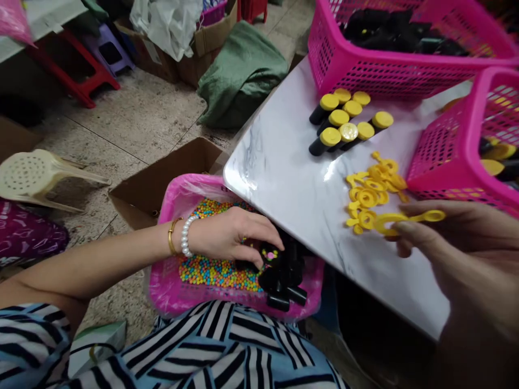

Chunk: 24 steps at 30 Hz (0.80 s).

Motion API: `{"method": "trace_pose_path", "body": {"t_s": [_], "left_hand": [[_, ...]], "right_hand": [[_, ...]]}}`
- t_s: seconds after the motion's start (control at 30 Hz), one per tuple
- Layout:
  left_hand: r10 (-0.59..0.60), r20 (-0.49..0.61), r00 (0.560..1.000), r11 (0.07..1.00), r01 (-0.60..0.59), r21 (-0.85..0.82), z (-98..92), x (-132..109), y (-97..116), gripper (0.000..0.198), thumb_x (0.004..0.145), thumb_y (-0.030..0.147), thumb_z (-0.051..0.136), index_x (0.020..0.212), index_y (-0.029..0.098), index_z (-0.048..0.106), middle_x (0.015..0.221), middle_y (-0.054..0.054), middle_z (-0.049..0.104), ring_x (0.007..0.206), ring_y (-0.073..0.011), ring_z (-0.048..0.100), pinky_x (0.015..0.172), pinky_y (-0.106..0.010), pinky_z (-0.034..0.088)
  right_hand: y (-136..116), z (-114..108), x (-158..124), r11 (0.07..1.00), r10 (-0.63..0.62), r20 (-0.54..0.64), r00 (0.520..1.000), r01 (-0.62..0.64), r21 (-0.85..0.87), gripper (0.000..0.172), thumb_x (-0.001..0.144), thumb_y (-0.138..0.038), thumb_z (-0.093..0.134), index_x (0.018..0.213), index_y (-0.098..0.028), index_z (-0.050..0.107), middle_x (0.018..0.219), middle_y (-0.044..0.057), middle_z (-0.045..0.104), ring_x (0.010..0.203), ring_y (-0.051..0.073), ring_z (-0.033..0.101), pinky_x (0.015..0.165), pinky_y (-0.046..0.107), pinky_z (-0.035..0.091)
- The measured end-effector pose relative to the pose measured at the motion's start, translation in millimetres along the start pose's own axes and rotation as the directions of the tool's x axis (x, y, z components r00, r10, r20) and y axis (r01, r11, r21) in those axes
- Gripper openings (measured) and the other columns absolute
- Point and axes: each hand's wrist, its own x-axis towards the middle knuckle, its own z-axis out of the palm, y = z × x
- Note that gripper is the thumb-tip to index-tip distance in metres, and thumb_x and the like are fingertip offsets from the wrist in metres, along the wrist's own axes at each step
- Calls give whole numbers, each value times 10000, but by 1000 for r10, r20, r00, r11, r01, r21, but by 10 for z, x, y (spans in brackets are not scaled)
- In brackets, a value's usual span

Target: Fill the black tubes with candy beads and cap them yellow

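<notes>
My left hand reaches into a pink basin lined with clear plastic. Its thumb and fingers curl around the mouth of a black tube filled with small coloured balls. More black tubes lie beside it, on top of loose multicoloured balls. Over the white table, my right hand pinches a yellow cap with a small ring at the end of its stem. Just left of that cap is a pile of similar yellow caps.
Several black tubes with yellow lids stand grouped on the marble-patterned table. Two pink baskets holding black pieces are at the back and right. A cardboard box, green sack and cream stool are on the floor.
</notes>
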Motion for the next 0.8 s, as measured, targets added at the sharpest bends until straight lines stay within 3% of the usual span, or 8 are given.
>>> {"method": "trace_pose_path", "body": {"t_s": [0.1, 0.2, 0.33, 0.43, 0.63, 0.8], "left_hand": [[54, -151, 987, 998, -55, -4, -87, 215, 184, 312, 821, 171, 736, 1127, 167, 675, 1101, -76, 706, 978, -150, 669, 906, -255, 527], [5, -276, 961, 998, 13, 63, -141, 466, 176, 302, 790, 190, 767, 1081, 157, 697, 1045, -58, 707, 833, -125, 665, 812, -243, 529], [-117, -368, 923, 973, 181, 146, -128, 676, 15, 326, 730, 295, 822, 1011, 152, 739, 857, -28, 663, 665, -104, 587, 637, -223, 468], [-99, -384, 918, 964, 183, 191, -84, 684, -35, 324, 754, 330, 801, 1034, 180, 737, 729, 17, 618, 627, -96, 547, 615, -216, 420], [-135, -318, 938, 982, 169, 82, -59, 652, 10, 174, 826, 291, 721, 963, 188, 746, 605, 53, 618, 552, -72, 509, 554, -186, 350], [-201, -299, 933, 979, 199, -39, -76, 652, 97, 130, 800, 274, 731, 890, 185, 760, 576, 52, 610, 535, -63, 512, 519, -160, 343]], "right_hand": [[-226, 161, -8, 944, 175, 189, 966, -219, 247, 238, 602, -323, 858, 760, -208, 721, 679, 31, 654, 490, 135, 576, 442, 249, 472], [-316, 281, 78, 834, 235, 380, 895, -387, 394, 242, 583, -351, 863, 701, -208, 709, 637, 21, 647, 421, 113, 538, 362, 210, 416], [-284, 465, 202, 766, 257, 568, 782, -523, 373, 281, 596, -378, 865, 672, -180, 680, 587, 42, 655, 387, 100, 517, 331, 183, 401], [-225, 583, 232, 761, 293, 624, 725, -571, 307, 324, 601, -404, 863, 671, -152, 672, 526, 47, 630, 380, 95, 508, 324, 169, 395], [-236, 686, 166, 781, 299, 564, 770, -537, 320, 317, 613, -372, 860, 667, -147, 643, 549, 37, 638, 431, 113, 571, 380, 188, 467], [-282, 722, 123, 798, 257, 534, 806, -488, 353, 308, 687, -379, 820, 683, -163, 601, 573, 23, 645, 460, 119, 596, 450, 215, 513]]}}
